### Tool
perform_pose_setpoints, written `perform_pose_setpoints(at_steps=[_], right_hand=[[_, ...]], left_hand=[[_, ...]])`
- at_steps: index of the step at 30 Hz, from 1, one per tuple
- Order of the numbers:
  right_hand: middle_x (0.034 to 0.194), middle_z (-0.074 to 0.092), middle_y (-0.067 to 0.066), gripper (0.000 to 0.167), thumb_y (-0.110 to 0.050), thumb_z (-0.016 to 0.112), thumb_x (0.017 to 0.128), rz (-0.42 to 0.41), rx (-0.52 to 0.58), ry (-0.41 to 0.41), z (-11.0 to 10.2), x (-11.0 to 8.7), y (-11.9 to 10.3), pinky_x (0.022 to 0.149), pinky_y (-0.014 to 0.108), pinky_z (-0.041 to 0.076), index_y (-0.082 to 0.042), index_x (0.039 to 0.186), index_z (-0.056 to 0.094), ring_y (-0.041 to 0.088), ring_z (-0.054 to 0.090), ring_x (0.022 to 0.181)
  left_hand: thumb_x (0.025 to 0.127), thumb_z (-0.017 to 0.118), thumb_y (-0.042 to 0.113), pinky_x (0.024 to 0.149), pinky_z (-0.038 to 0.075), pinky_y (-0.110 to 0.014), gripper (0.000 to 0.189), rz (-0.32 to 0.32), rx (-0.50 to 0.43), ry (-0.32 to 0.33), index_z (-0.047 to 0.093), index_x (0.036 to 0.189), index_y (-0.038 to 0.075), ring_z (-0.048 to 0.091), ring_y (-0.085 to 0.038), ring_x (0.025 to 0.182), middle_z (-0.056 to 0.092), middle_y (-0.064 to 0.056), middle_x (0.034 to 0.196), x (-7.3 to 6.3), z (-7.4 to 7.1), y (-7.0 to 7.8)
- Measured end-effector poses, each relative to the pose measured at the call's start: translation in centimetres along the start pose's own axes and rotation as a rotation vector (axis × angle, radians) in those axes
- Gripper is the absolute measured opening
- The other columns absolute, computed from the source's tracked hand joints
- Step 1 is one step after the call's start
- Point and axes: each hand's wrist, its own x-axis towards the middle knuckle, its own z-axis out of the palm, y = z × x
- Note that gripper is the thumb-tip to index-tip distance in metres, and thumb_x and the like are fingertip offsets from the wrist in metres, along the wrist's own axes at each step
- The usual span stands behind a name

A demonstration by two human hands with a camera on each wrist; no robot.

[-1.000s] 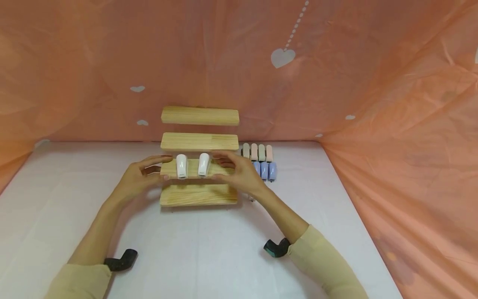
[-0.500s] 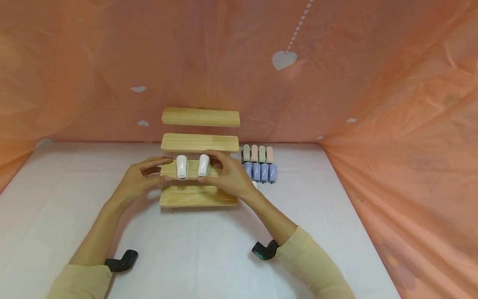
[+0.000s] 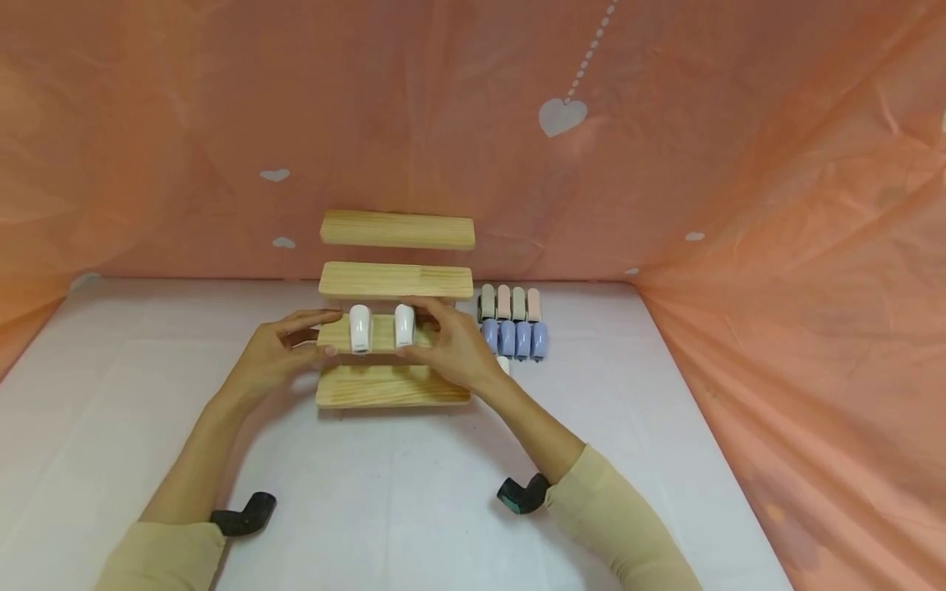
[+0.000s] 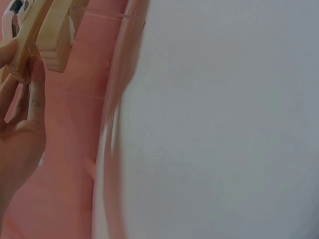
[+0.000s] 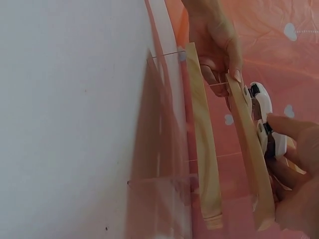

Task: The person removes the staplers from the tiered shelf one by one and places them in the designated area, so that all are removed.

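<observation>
White table (image 3: 414, 492), left hand (image 3: 277, 353) pinching wooden shelf (image 3: 377, 335), right hand (image 3: 451, 349) gripping half-hidden white stapler (image 3: 403, 325)

A four-tiered wooden shelf (image 3: 396, 328) stands on the white counter (image 3: 414, 484). On its second tier from the bottom sit two white staplers (image 3: 380, 327). The left hand (image 3: 277, 355) grips that tier's end at 9 o'clock — the right hand (image 3: 451, 349) holds the right stapler at 3 o'clock. Beyond it lie rows of beige and blue staplers (image 3: 513, 322).
</observation>
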Motion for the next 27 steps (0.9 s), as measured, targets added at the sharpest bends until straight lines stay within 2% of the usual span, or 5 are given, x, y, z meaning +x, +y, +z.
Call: perform_pose_setpoints(at_steps=[7, 12, 20, 24, 27], right_hand=[[0.120, 0.066, 0.002, 0.063, -0.020, 0.086, 0.080, -0.050, 0.177, 0.030, -0.2, -0.5, 0.7, 0.094, 0.024, 0.050, -0.016, 0.136, 0.060, 0.015, 0.062, 0.108], [0.117, 0.066, 0.003, 0.063, -0.015, 0.086, 0.079, -0.094, 0.248, 0.049, -0.7, -0.8, 1.2, 0.094, 0.027, 0.052, -0.014, 0.136, 0.060, 0.016, 0.062, 0.107], [0.122, 0.065, -0.002, 0.065, -0.021, 0.087, 0.079, -0.054, 0.233, 0.069, -2.1, -1.7, 1.8, 0.096, 0.033, 0.050, -0.022, 0.137, 0.060, 0.013, 0.060, 0.109], [0.120, 0.066, -0.001, 0.064, -0.020, 0.086, 0.080, -0.063, 0.221, 0.078, -2.6, -2.0, 2.6, 0.097, 0.033, 0.050, -0.020, 0.138, 0.059, 0.013, 0.060, 0.110], [0.121, 0.066, 0.003, 0.064, -0.015, 0.085, 0.080, -0.063, 0.259, 0.086, -3.2, -2.4, 3.2, 0.099, 0.036, 0.049, -0.017, 0.138, 0.058, 0.016, 0.061, 0.111]], left_hand=[[0.090, 0.075, 0.015, 0.091, 0.048, -0.015, 0.050, 0.005, -0.029, 0.003, 0.060, 0.137, 0.006, 0.056, -0.009, 0.116, 0.055, -0.003, 0.136, -0.2, -0.1, -0.2], [0.091, 0.074, 0.013, 0.089, 0.050, -0.016, 0.049, 0.023, -0.046, 0.004, 0.060, 0.137, 0.005, 0.057, -0.009, 0.115, 0.056, -0.004, 0.135, -0.1, -0.1, -0.2], [0.091, 0.075, 0.013, 0.093, 0.047, -0.016, 0.048, 0.036, -0.027, 0.008, 0.061, 0.136, 0.006, 0.055, -0.010, 0.117, 0.056, -0.006, 0.136, 0.0, 0.1, 0.0], [0.090, 0.075, 0.014, 0.095, 0.044, -0.014, 0.047, 0.031, -0.010, 0.018, 0.062, 0.135, 0.007, 0.054, -0.009, 0.119, 0.057, -0.006, 0.136, 0.0, 0.1, 0.0], [0.090, 0.075, 0.014, 0.097, 0.042, -0.014, 0.047, 0.035, 0.000, 0.018, 0.062, 0.134, 0.008, 0.053, -0.010, 0.120, 0.057, -0.007, 0.135, 0.0, 0.1, 0.1]])
